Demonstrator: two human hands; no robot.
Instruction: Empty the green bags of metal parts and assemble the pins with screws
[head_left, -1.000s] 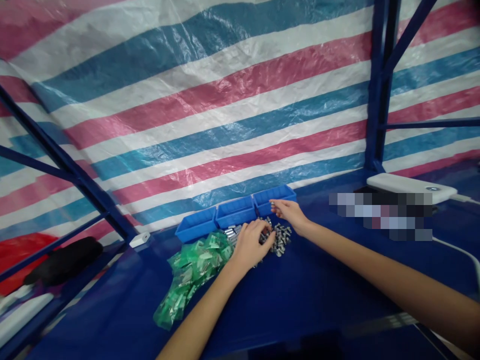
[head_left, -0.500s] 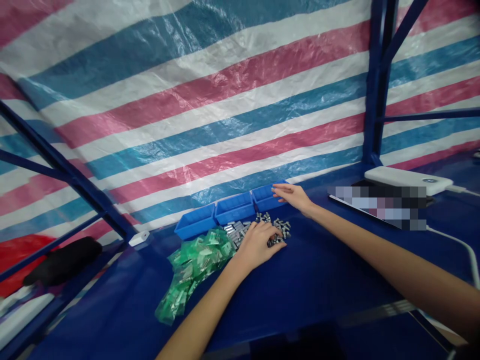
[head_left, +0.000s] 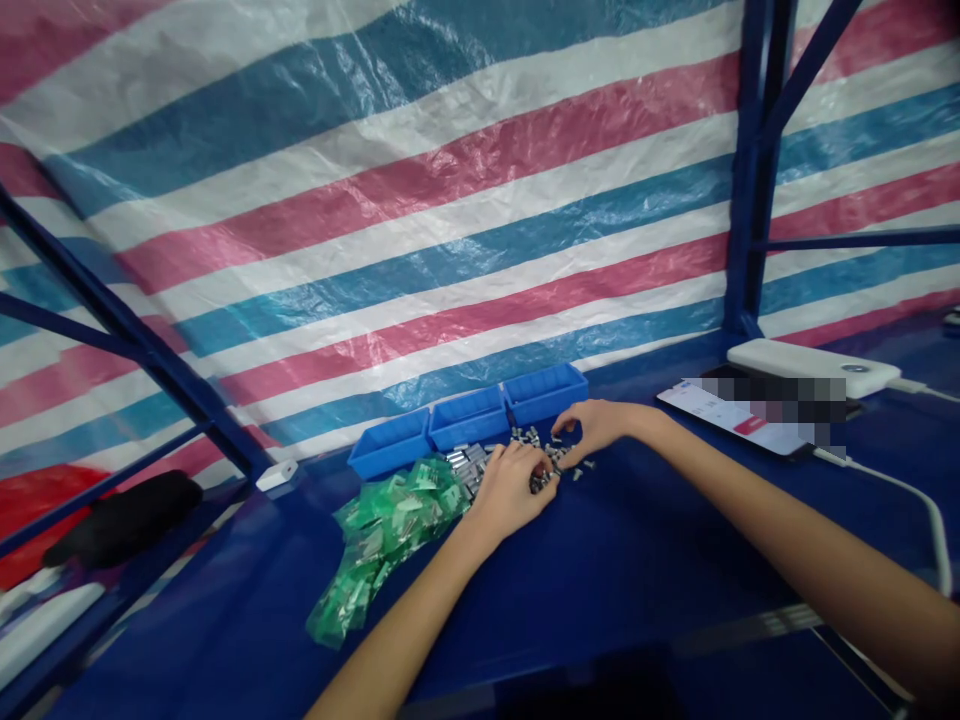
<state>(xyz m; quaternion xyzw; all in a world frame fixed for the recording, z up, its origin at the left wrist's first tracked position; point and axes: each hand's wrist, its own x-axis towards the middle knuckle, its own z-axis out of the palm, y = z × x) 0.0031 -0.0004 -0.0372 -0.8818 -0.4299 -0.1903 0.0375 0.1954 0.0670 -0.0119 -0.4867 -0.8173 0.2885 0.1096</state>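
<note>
My left hand (head_left: 511,488) lies over a pile of small metal parts, its fingers curved and its thumb apart from them. Dark metal pieces show in the gap between thumb and fingers. At the right side of the pile, my right hand (head_left: 594,428) is lowered with thumb and index finger apart, among small screw-like parts (head_left: 578,473). Short silvery metal cylinders (head_left: 469,465) lie left of the screw-like parts, partly covered by my left hand. Green-tinted plastic bags (head_left: 397,530) with contents I cannot make out lie beside them.
Three blue bins stand behind the pile: a left bin (head_left: 390,445), a middle bin (head_left: 469,418) and a right bin (head_left: 546,393). A phone (head_left: 742,412) with a cable and a white power bank (head_left: 814,365) lie at right. A white plug (head_left: 277,475) sits by the left frame post.
My right hand has moved from the right bin down to the pile of metal parts. A few screw-like parts now lie further right. My left hand has shifted slightly left.
</note>
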